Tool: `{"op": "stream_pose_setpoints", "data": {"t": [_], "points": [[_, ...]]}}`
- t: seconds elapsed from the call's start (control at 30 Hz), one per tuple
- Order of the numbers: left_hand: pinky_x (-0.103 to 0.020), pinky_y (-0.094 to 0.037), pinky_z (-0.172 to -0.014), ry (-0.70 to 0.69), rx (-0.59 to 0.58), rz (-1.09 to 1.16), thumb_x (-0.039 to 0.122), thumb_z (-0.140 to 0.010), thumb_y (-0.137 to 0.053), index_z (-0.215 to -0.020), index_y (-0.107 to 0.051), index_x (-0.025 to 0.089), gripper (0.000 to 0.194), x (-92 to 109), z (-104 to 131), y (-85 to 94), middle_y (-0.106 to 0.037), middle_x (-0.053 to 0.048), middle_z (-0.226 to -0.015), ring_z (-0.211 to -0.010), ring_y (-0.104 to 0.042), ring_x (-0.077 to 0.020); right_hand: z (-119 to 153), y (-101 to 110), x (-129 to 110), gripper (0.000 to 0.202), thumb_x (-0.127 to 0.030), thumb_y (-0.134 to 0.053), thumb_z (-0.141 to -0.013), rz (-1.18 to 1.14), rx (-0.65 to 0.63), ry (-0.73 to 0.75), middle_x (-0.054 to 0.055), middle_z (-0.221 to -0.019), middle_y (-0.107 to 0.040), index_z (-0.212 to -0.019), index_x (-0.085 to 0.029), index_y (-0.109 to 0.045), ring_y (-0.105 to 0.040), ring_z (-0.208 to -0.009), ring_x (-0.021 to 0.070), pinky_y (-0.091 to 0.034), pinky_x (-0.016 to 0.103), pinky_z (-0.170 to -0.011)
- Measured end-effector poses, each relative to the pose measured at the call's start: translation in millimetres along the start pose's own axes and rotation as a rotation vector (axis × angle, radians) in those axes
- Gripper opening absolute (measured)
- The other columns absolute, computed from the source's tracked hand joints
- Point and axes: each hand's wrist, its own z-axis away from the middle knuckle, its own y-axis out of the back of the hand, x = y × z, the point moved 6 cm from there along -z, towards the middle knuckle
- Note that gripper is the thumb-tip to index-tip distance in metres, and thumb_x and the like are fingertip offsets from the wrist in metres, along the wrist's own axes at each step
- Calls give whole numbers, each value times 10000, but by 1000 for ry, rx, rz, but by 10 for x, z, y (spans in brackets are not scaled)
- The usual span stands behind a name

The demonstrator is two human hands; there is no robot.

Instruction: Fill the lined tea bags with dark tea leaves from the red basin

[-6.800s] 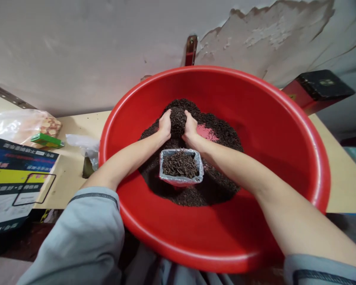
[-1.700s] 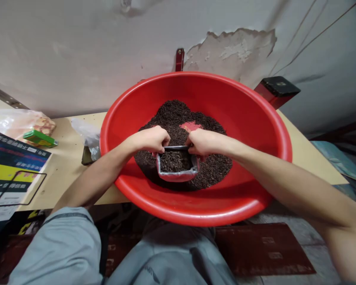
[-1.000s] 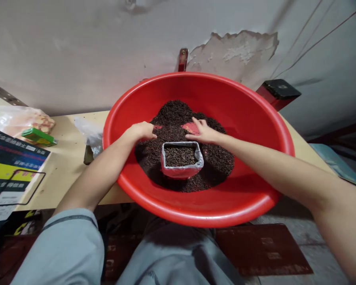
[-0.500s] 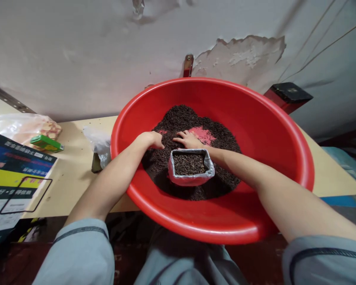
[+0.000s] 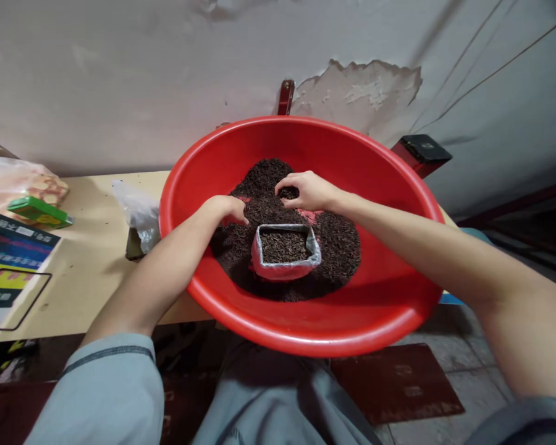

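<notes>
A wide red plastic basin (image 5: pixel 306 343) holds a heap of loose, dark brown grains (image 5: pixel 259 176), small and elongated. Amid the heap sits a small rectangular box (image 5: pixel 285 272), lined with clear plastic and filled with similar grains. My right hand (image 5: pixel 308 190), above the heap behind the box, has thumb and fingers curled around a clump of dark grains. Left of the box, my left hand (image 5: pixel 227 209) is bent down at the heap. Its thumb side shows, while its other fingers are mostly hidden. Pinkish patches of the basin's bottom show between the grains.
The basin rests on a pale wooden table (image 5: pixel 88 266) against a peeling wall. Left of it are a crumpled clear plastic bag (image 5: pixel 136 213), a green packet (image 5: pixel 39 212) and a printed box (image 5: pixel 9 266). A dark block-like piece (image 5: pixel 424 151) juts out behind the basin at right.
My right hand has risen from flat on the grains and curled its fingers around some. My left hand stays near the heap's left side. The view has shifted slightly.
</notes>
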Motion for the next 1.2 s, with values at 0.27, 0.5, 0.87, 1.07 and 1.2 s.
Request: {"op": "stream_pose_setpoints", "data": {"t": [0.27,0.5,0.87,1.07,1.2], "points": [[-320,-651,-795,-12,4,86,381,-1019,-606,-1658,-401,243,685,89,76,1,-639,-150,-1501,-1080,-764,-299,528,135,-779,301,-202,-719,-842,-35,-72,84,98,-1276,-679,-1130,-238,-797,-697,-1031,240,-564,385,-931],[-354,-663,-746,-29,-34,178,367,-1033,-587,-1675,-350,206,704,68,61,-37,-563,-183,-1568,-1132,-737,-331,546,253,-897,269,-289,-664,-936,-213,-34,200,71,-1201,-709,-1171,-250,-790,-708,-1049,223,-587,386,-934],[-341,-618,-857,-54,30,40,418,-1006,-598,-1631,-443,179,687,57,44,35,-736,-170,-1335,-1007,-760,-282,101,-361,292,750,-624,-705,-898,-45,-77,-62,203,-1398,-611,-1477,-157,-606,-623,-1276,353,-516,493,-1086],[-336,-594,-920,-55,52,-3,427,-999,-600,-1585,-520,163,647,2,52,67,-746,-166,-1330,-1015,-766,-280,9,-1459,381,860,-554,-655,-964,123,-354,11,241,-1755,-141,-1686,-258,-294,-236,-1584,466,-338,664,-1195],[-313,-573,-949,-39,49,-28,456,-1009,-599,-1555,-558,172,617,-38,20,69,-758,-147,-1315,-1066,-754,-273,-2,-1564,248,662,-531,-580,-1019,209,-249,22,232,-1652,-387,-1613,-269,-454,-409,-1444,444,-398,640,-1121]]}}
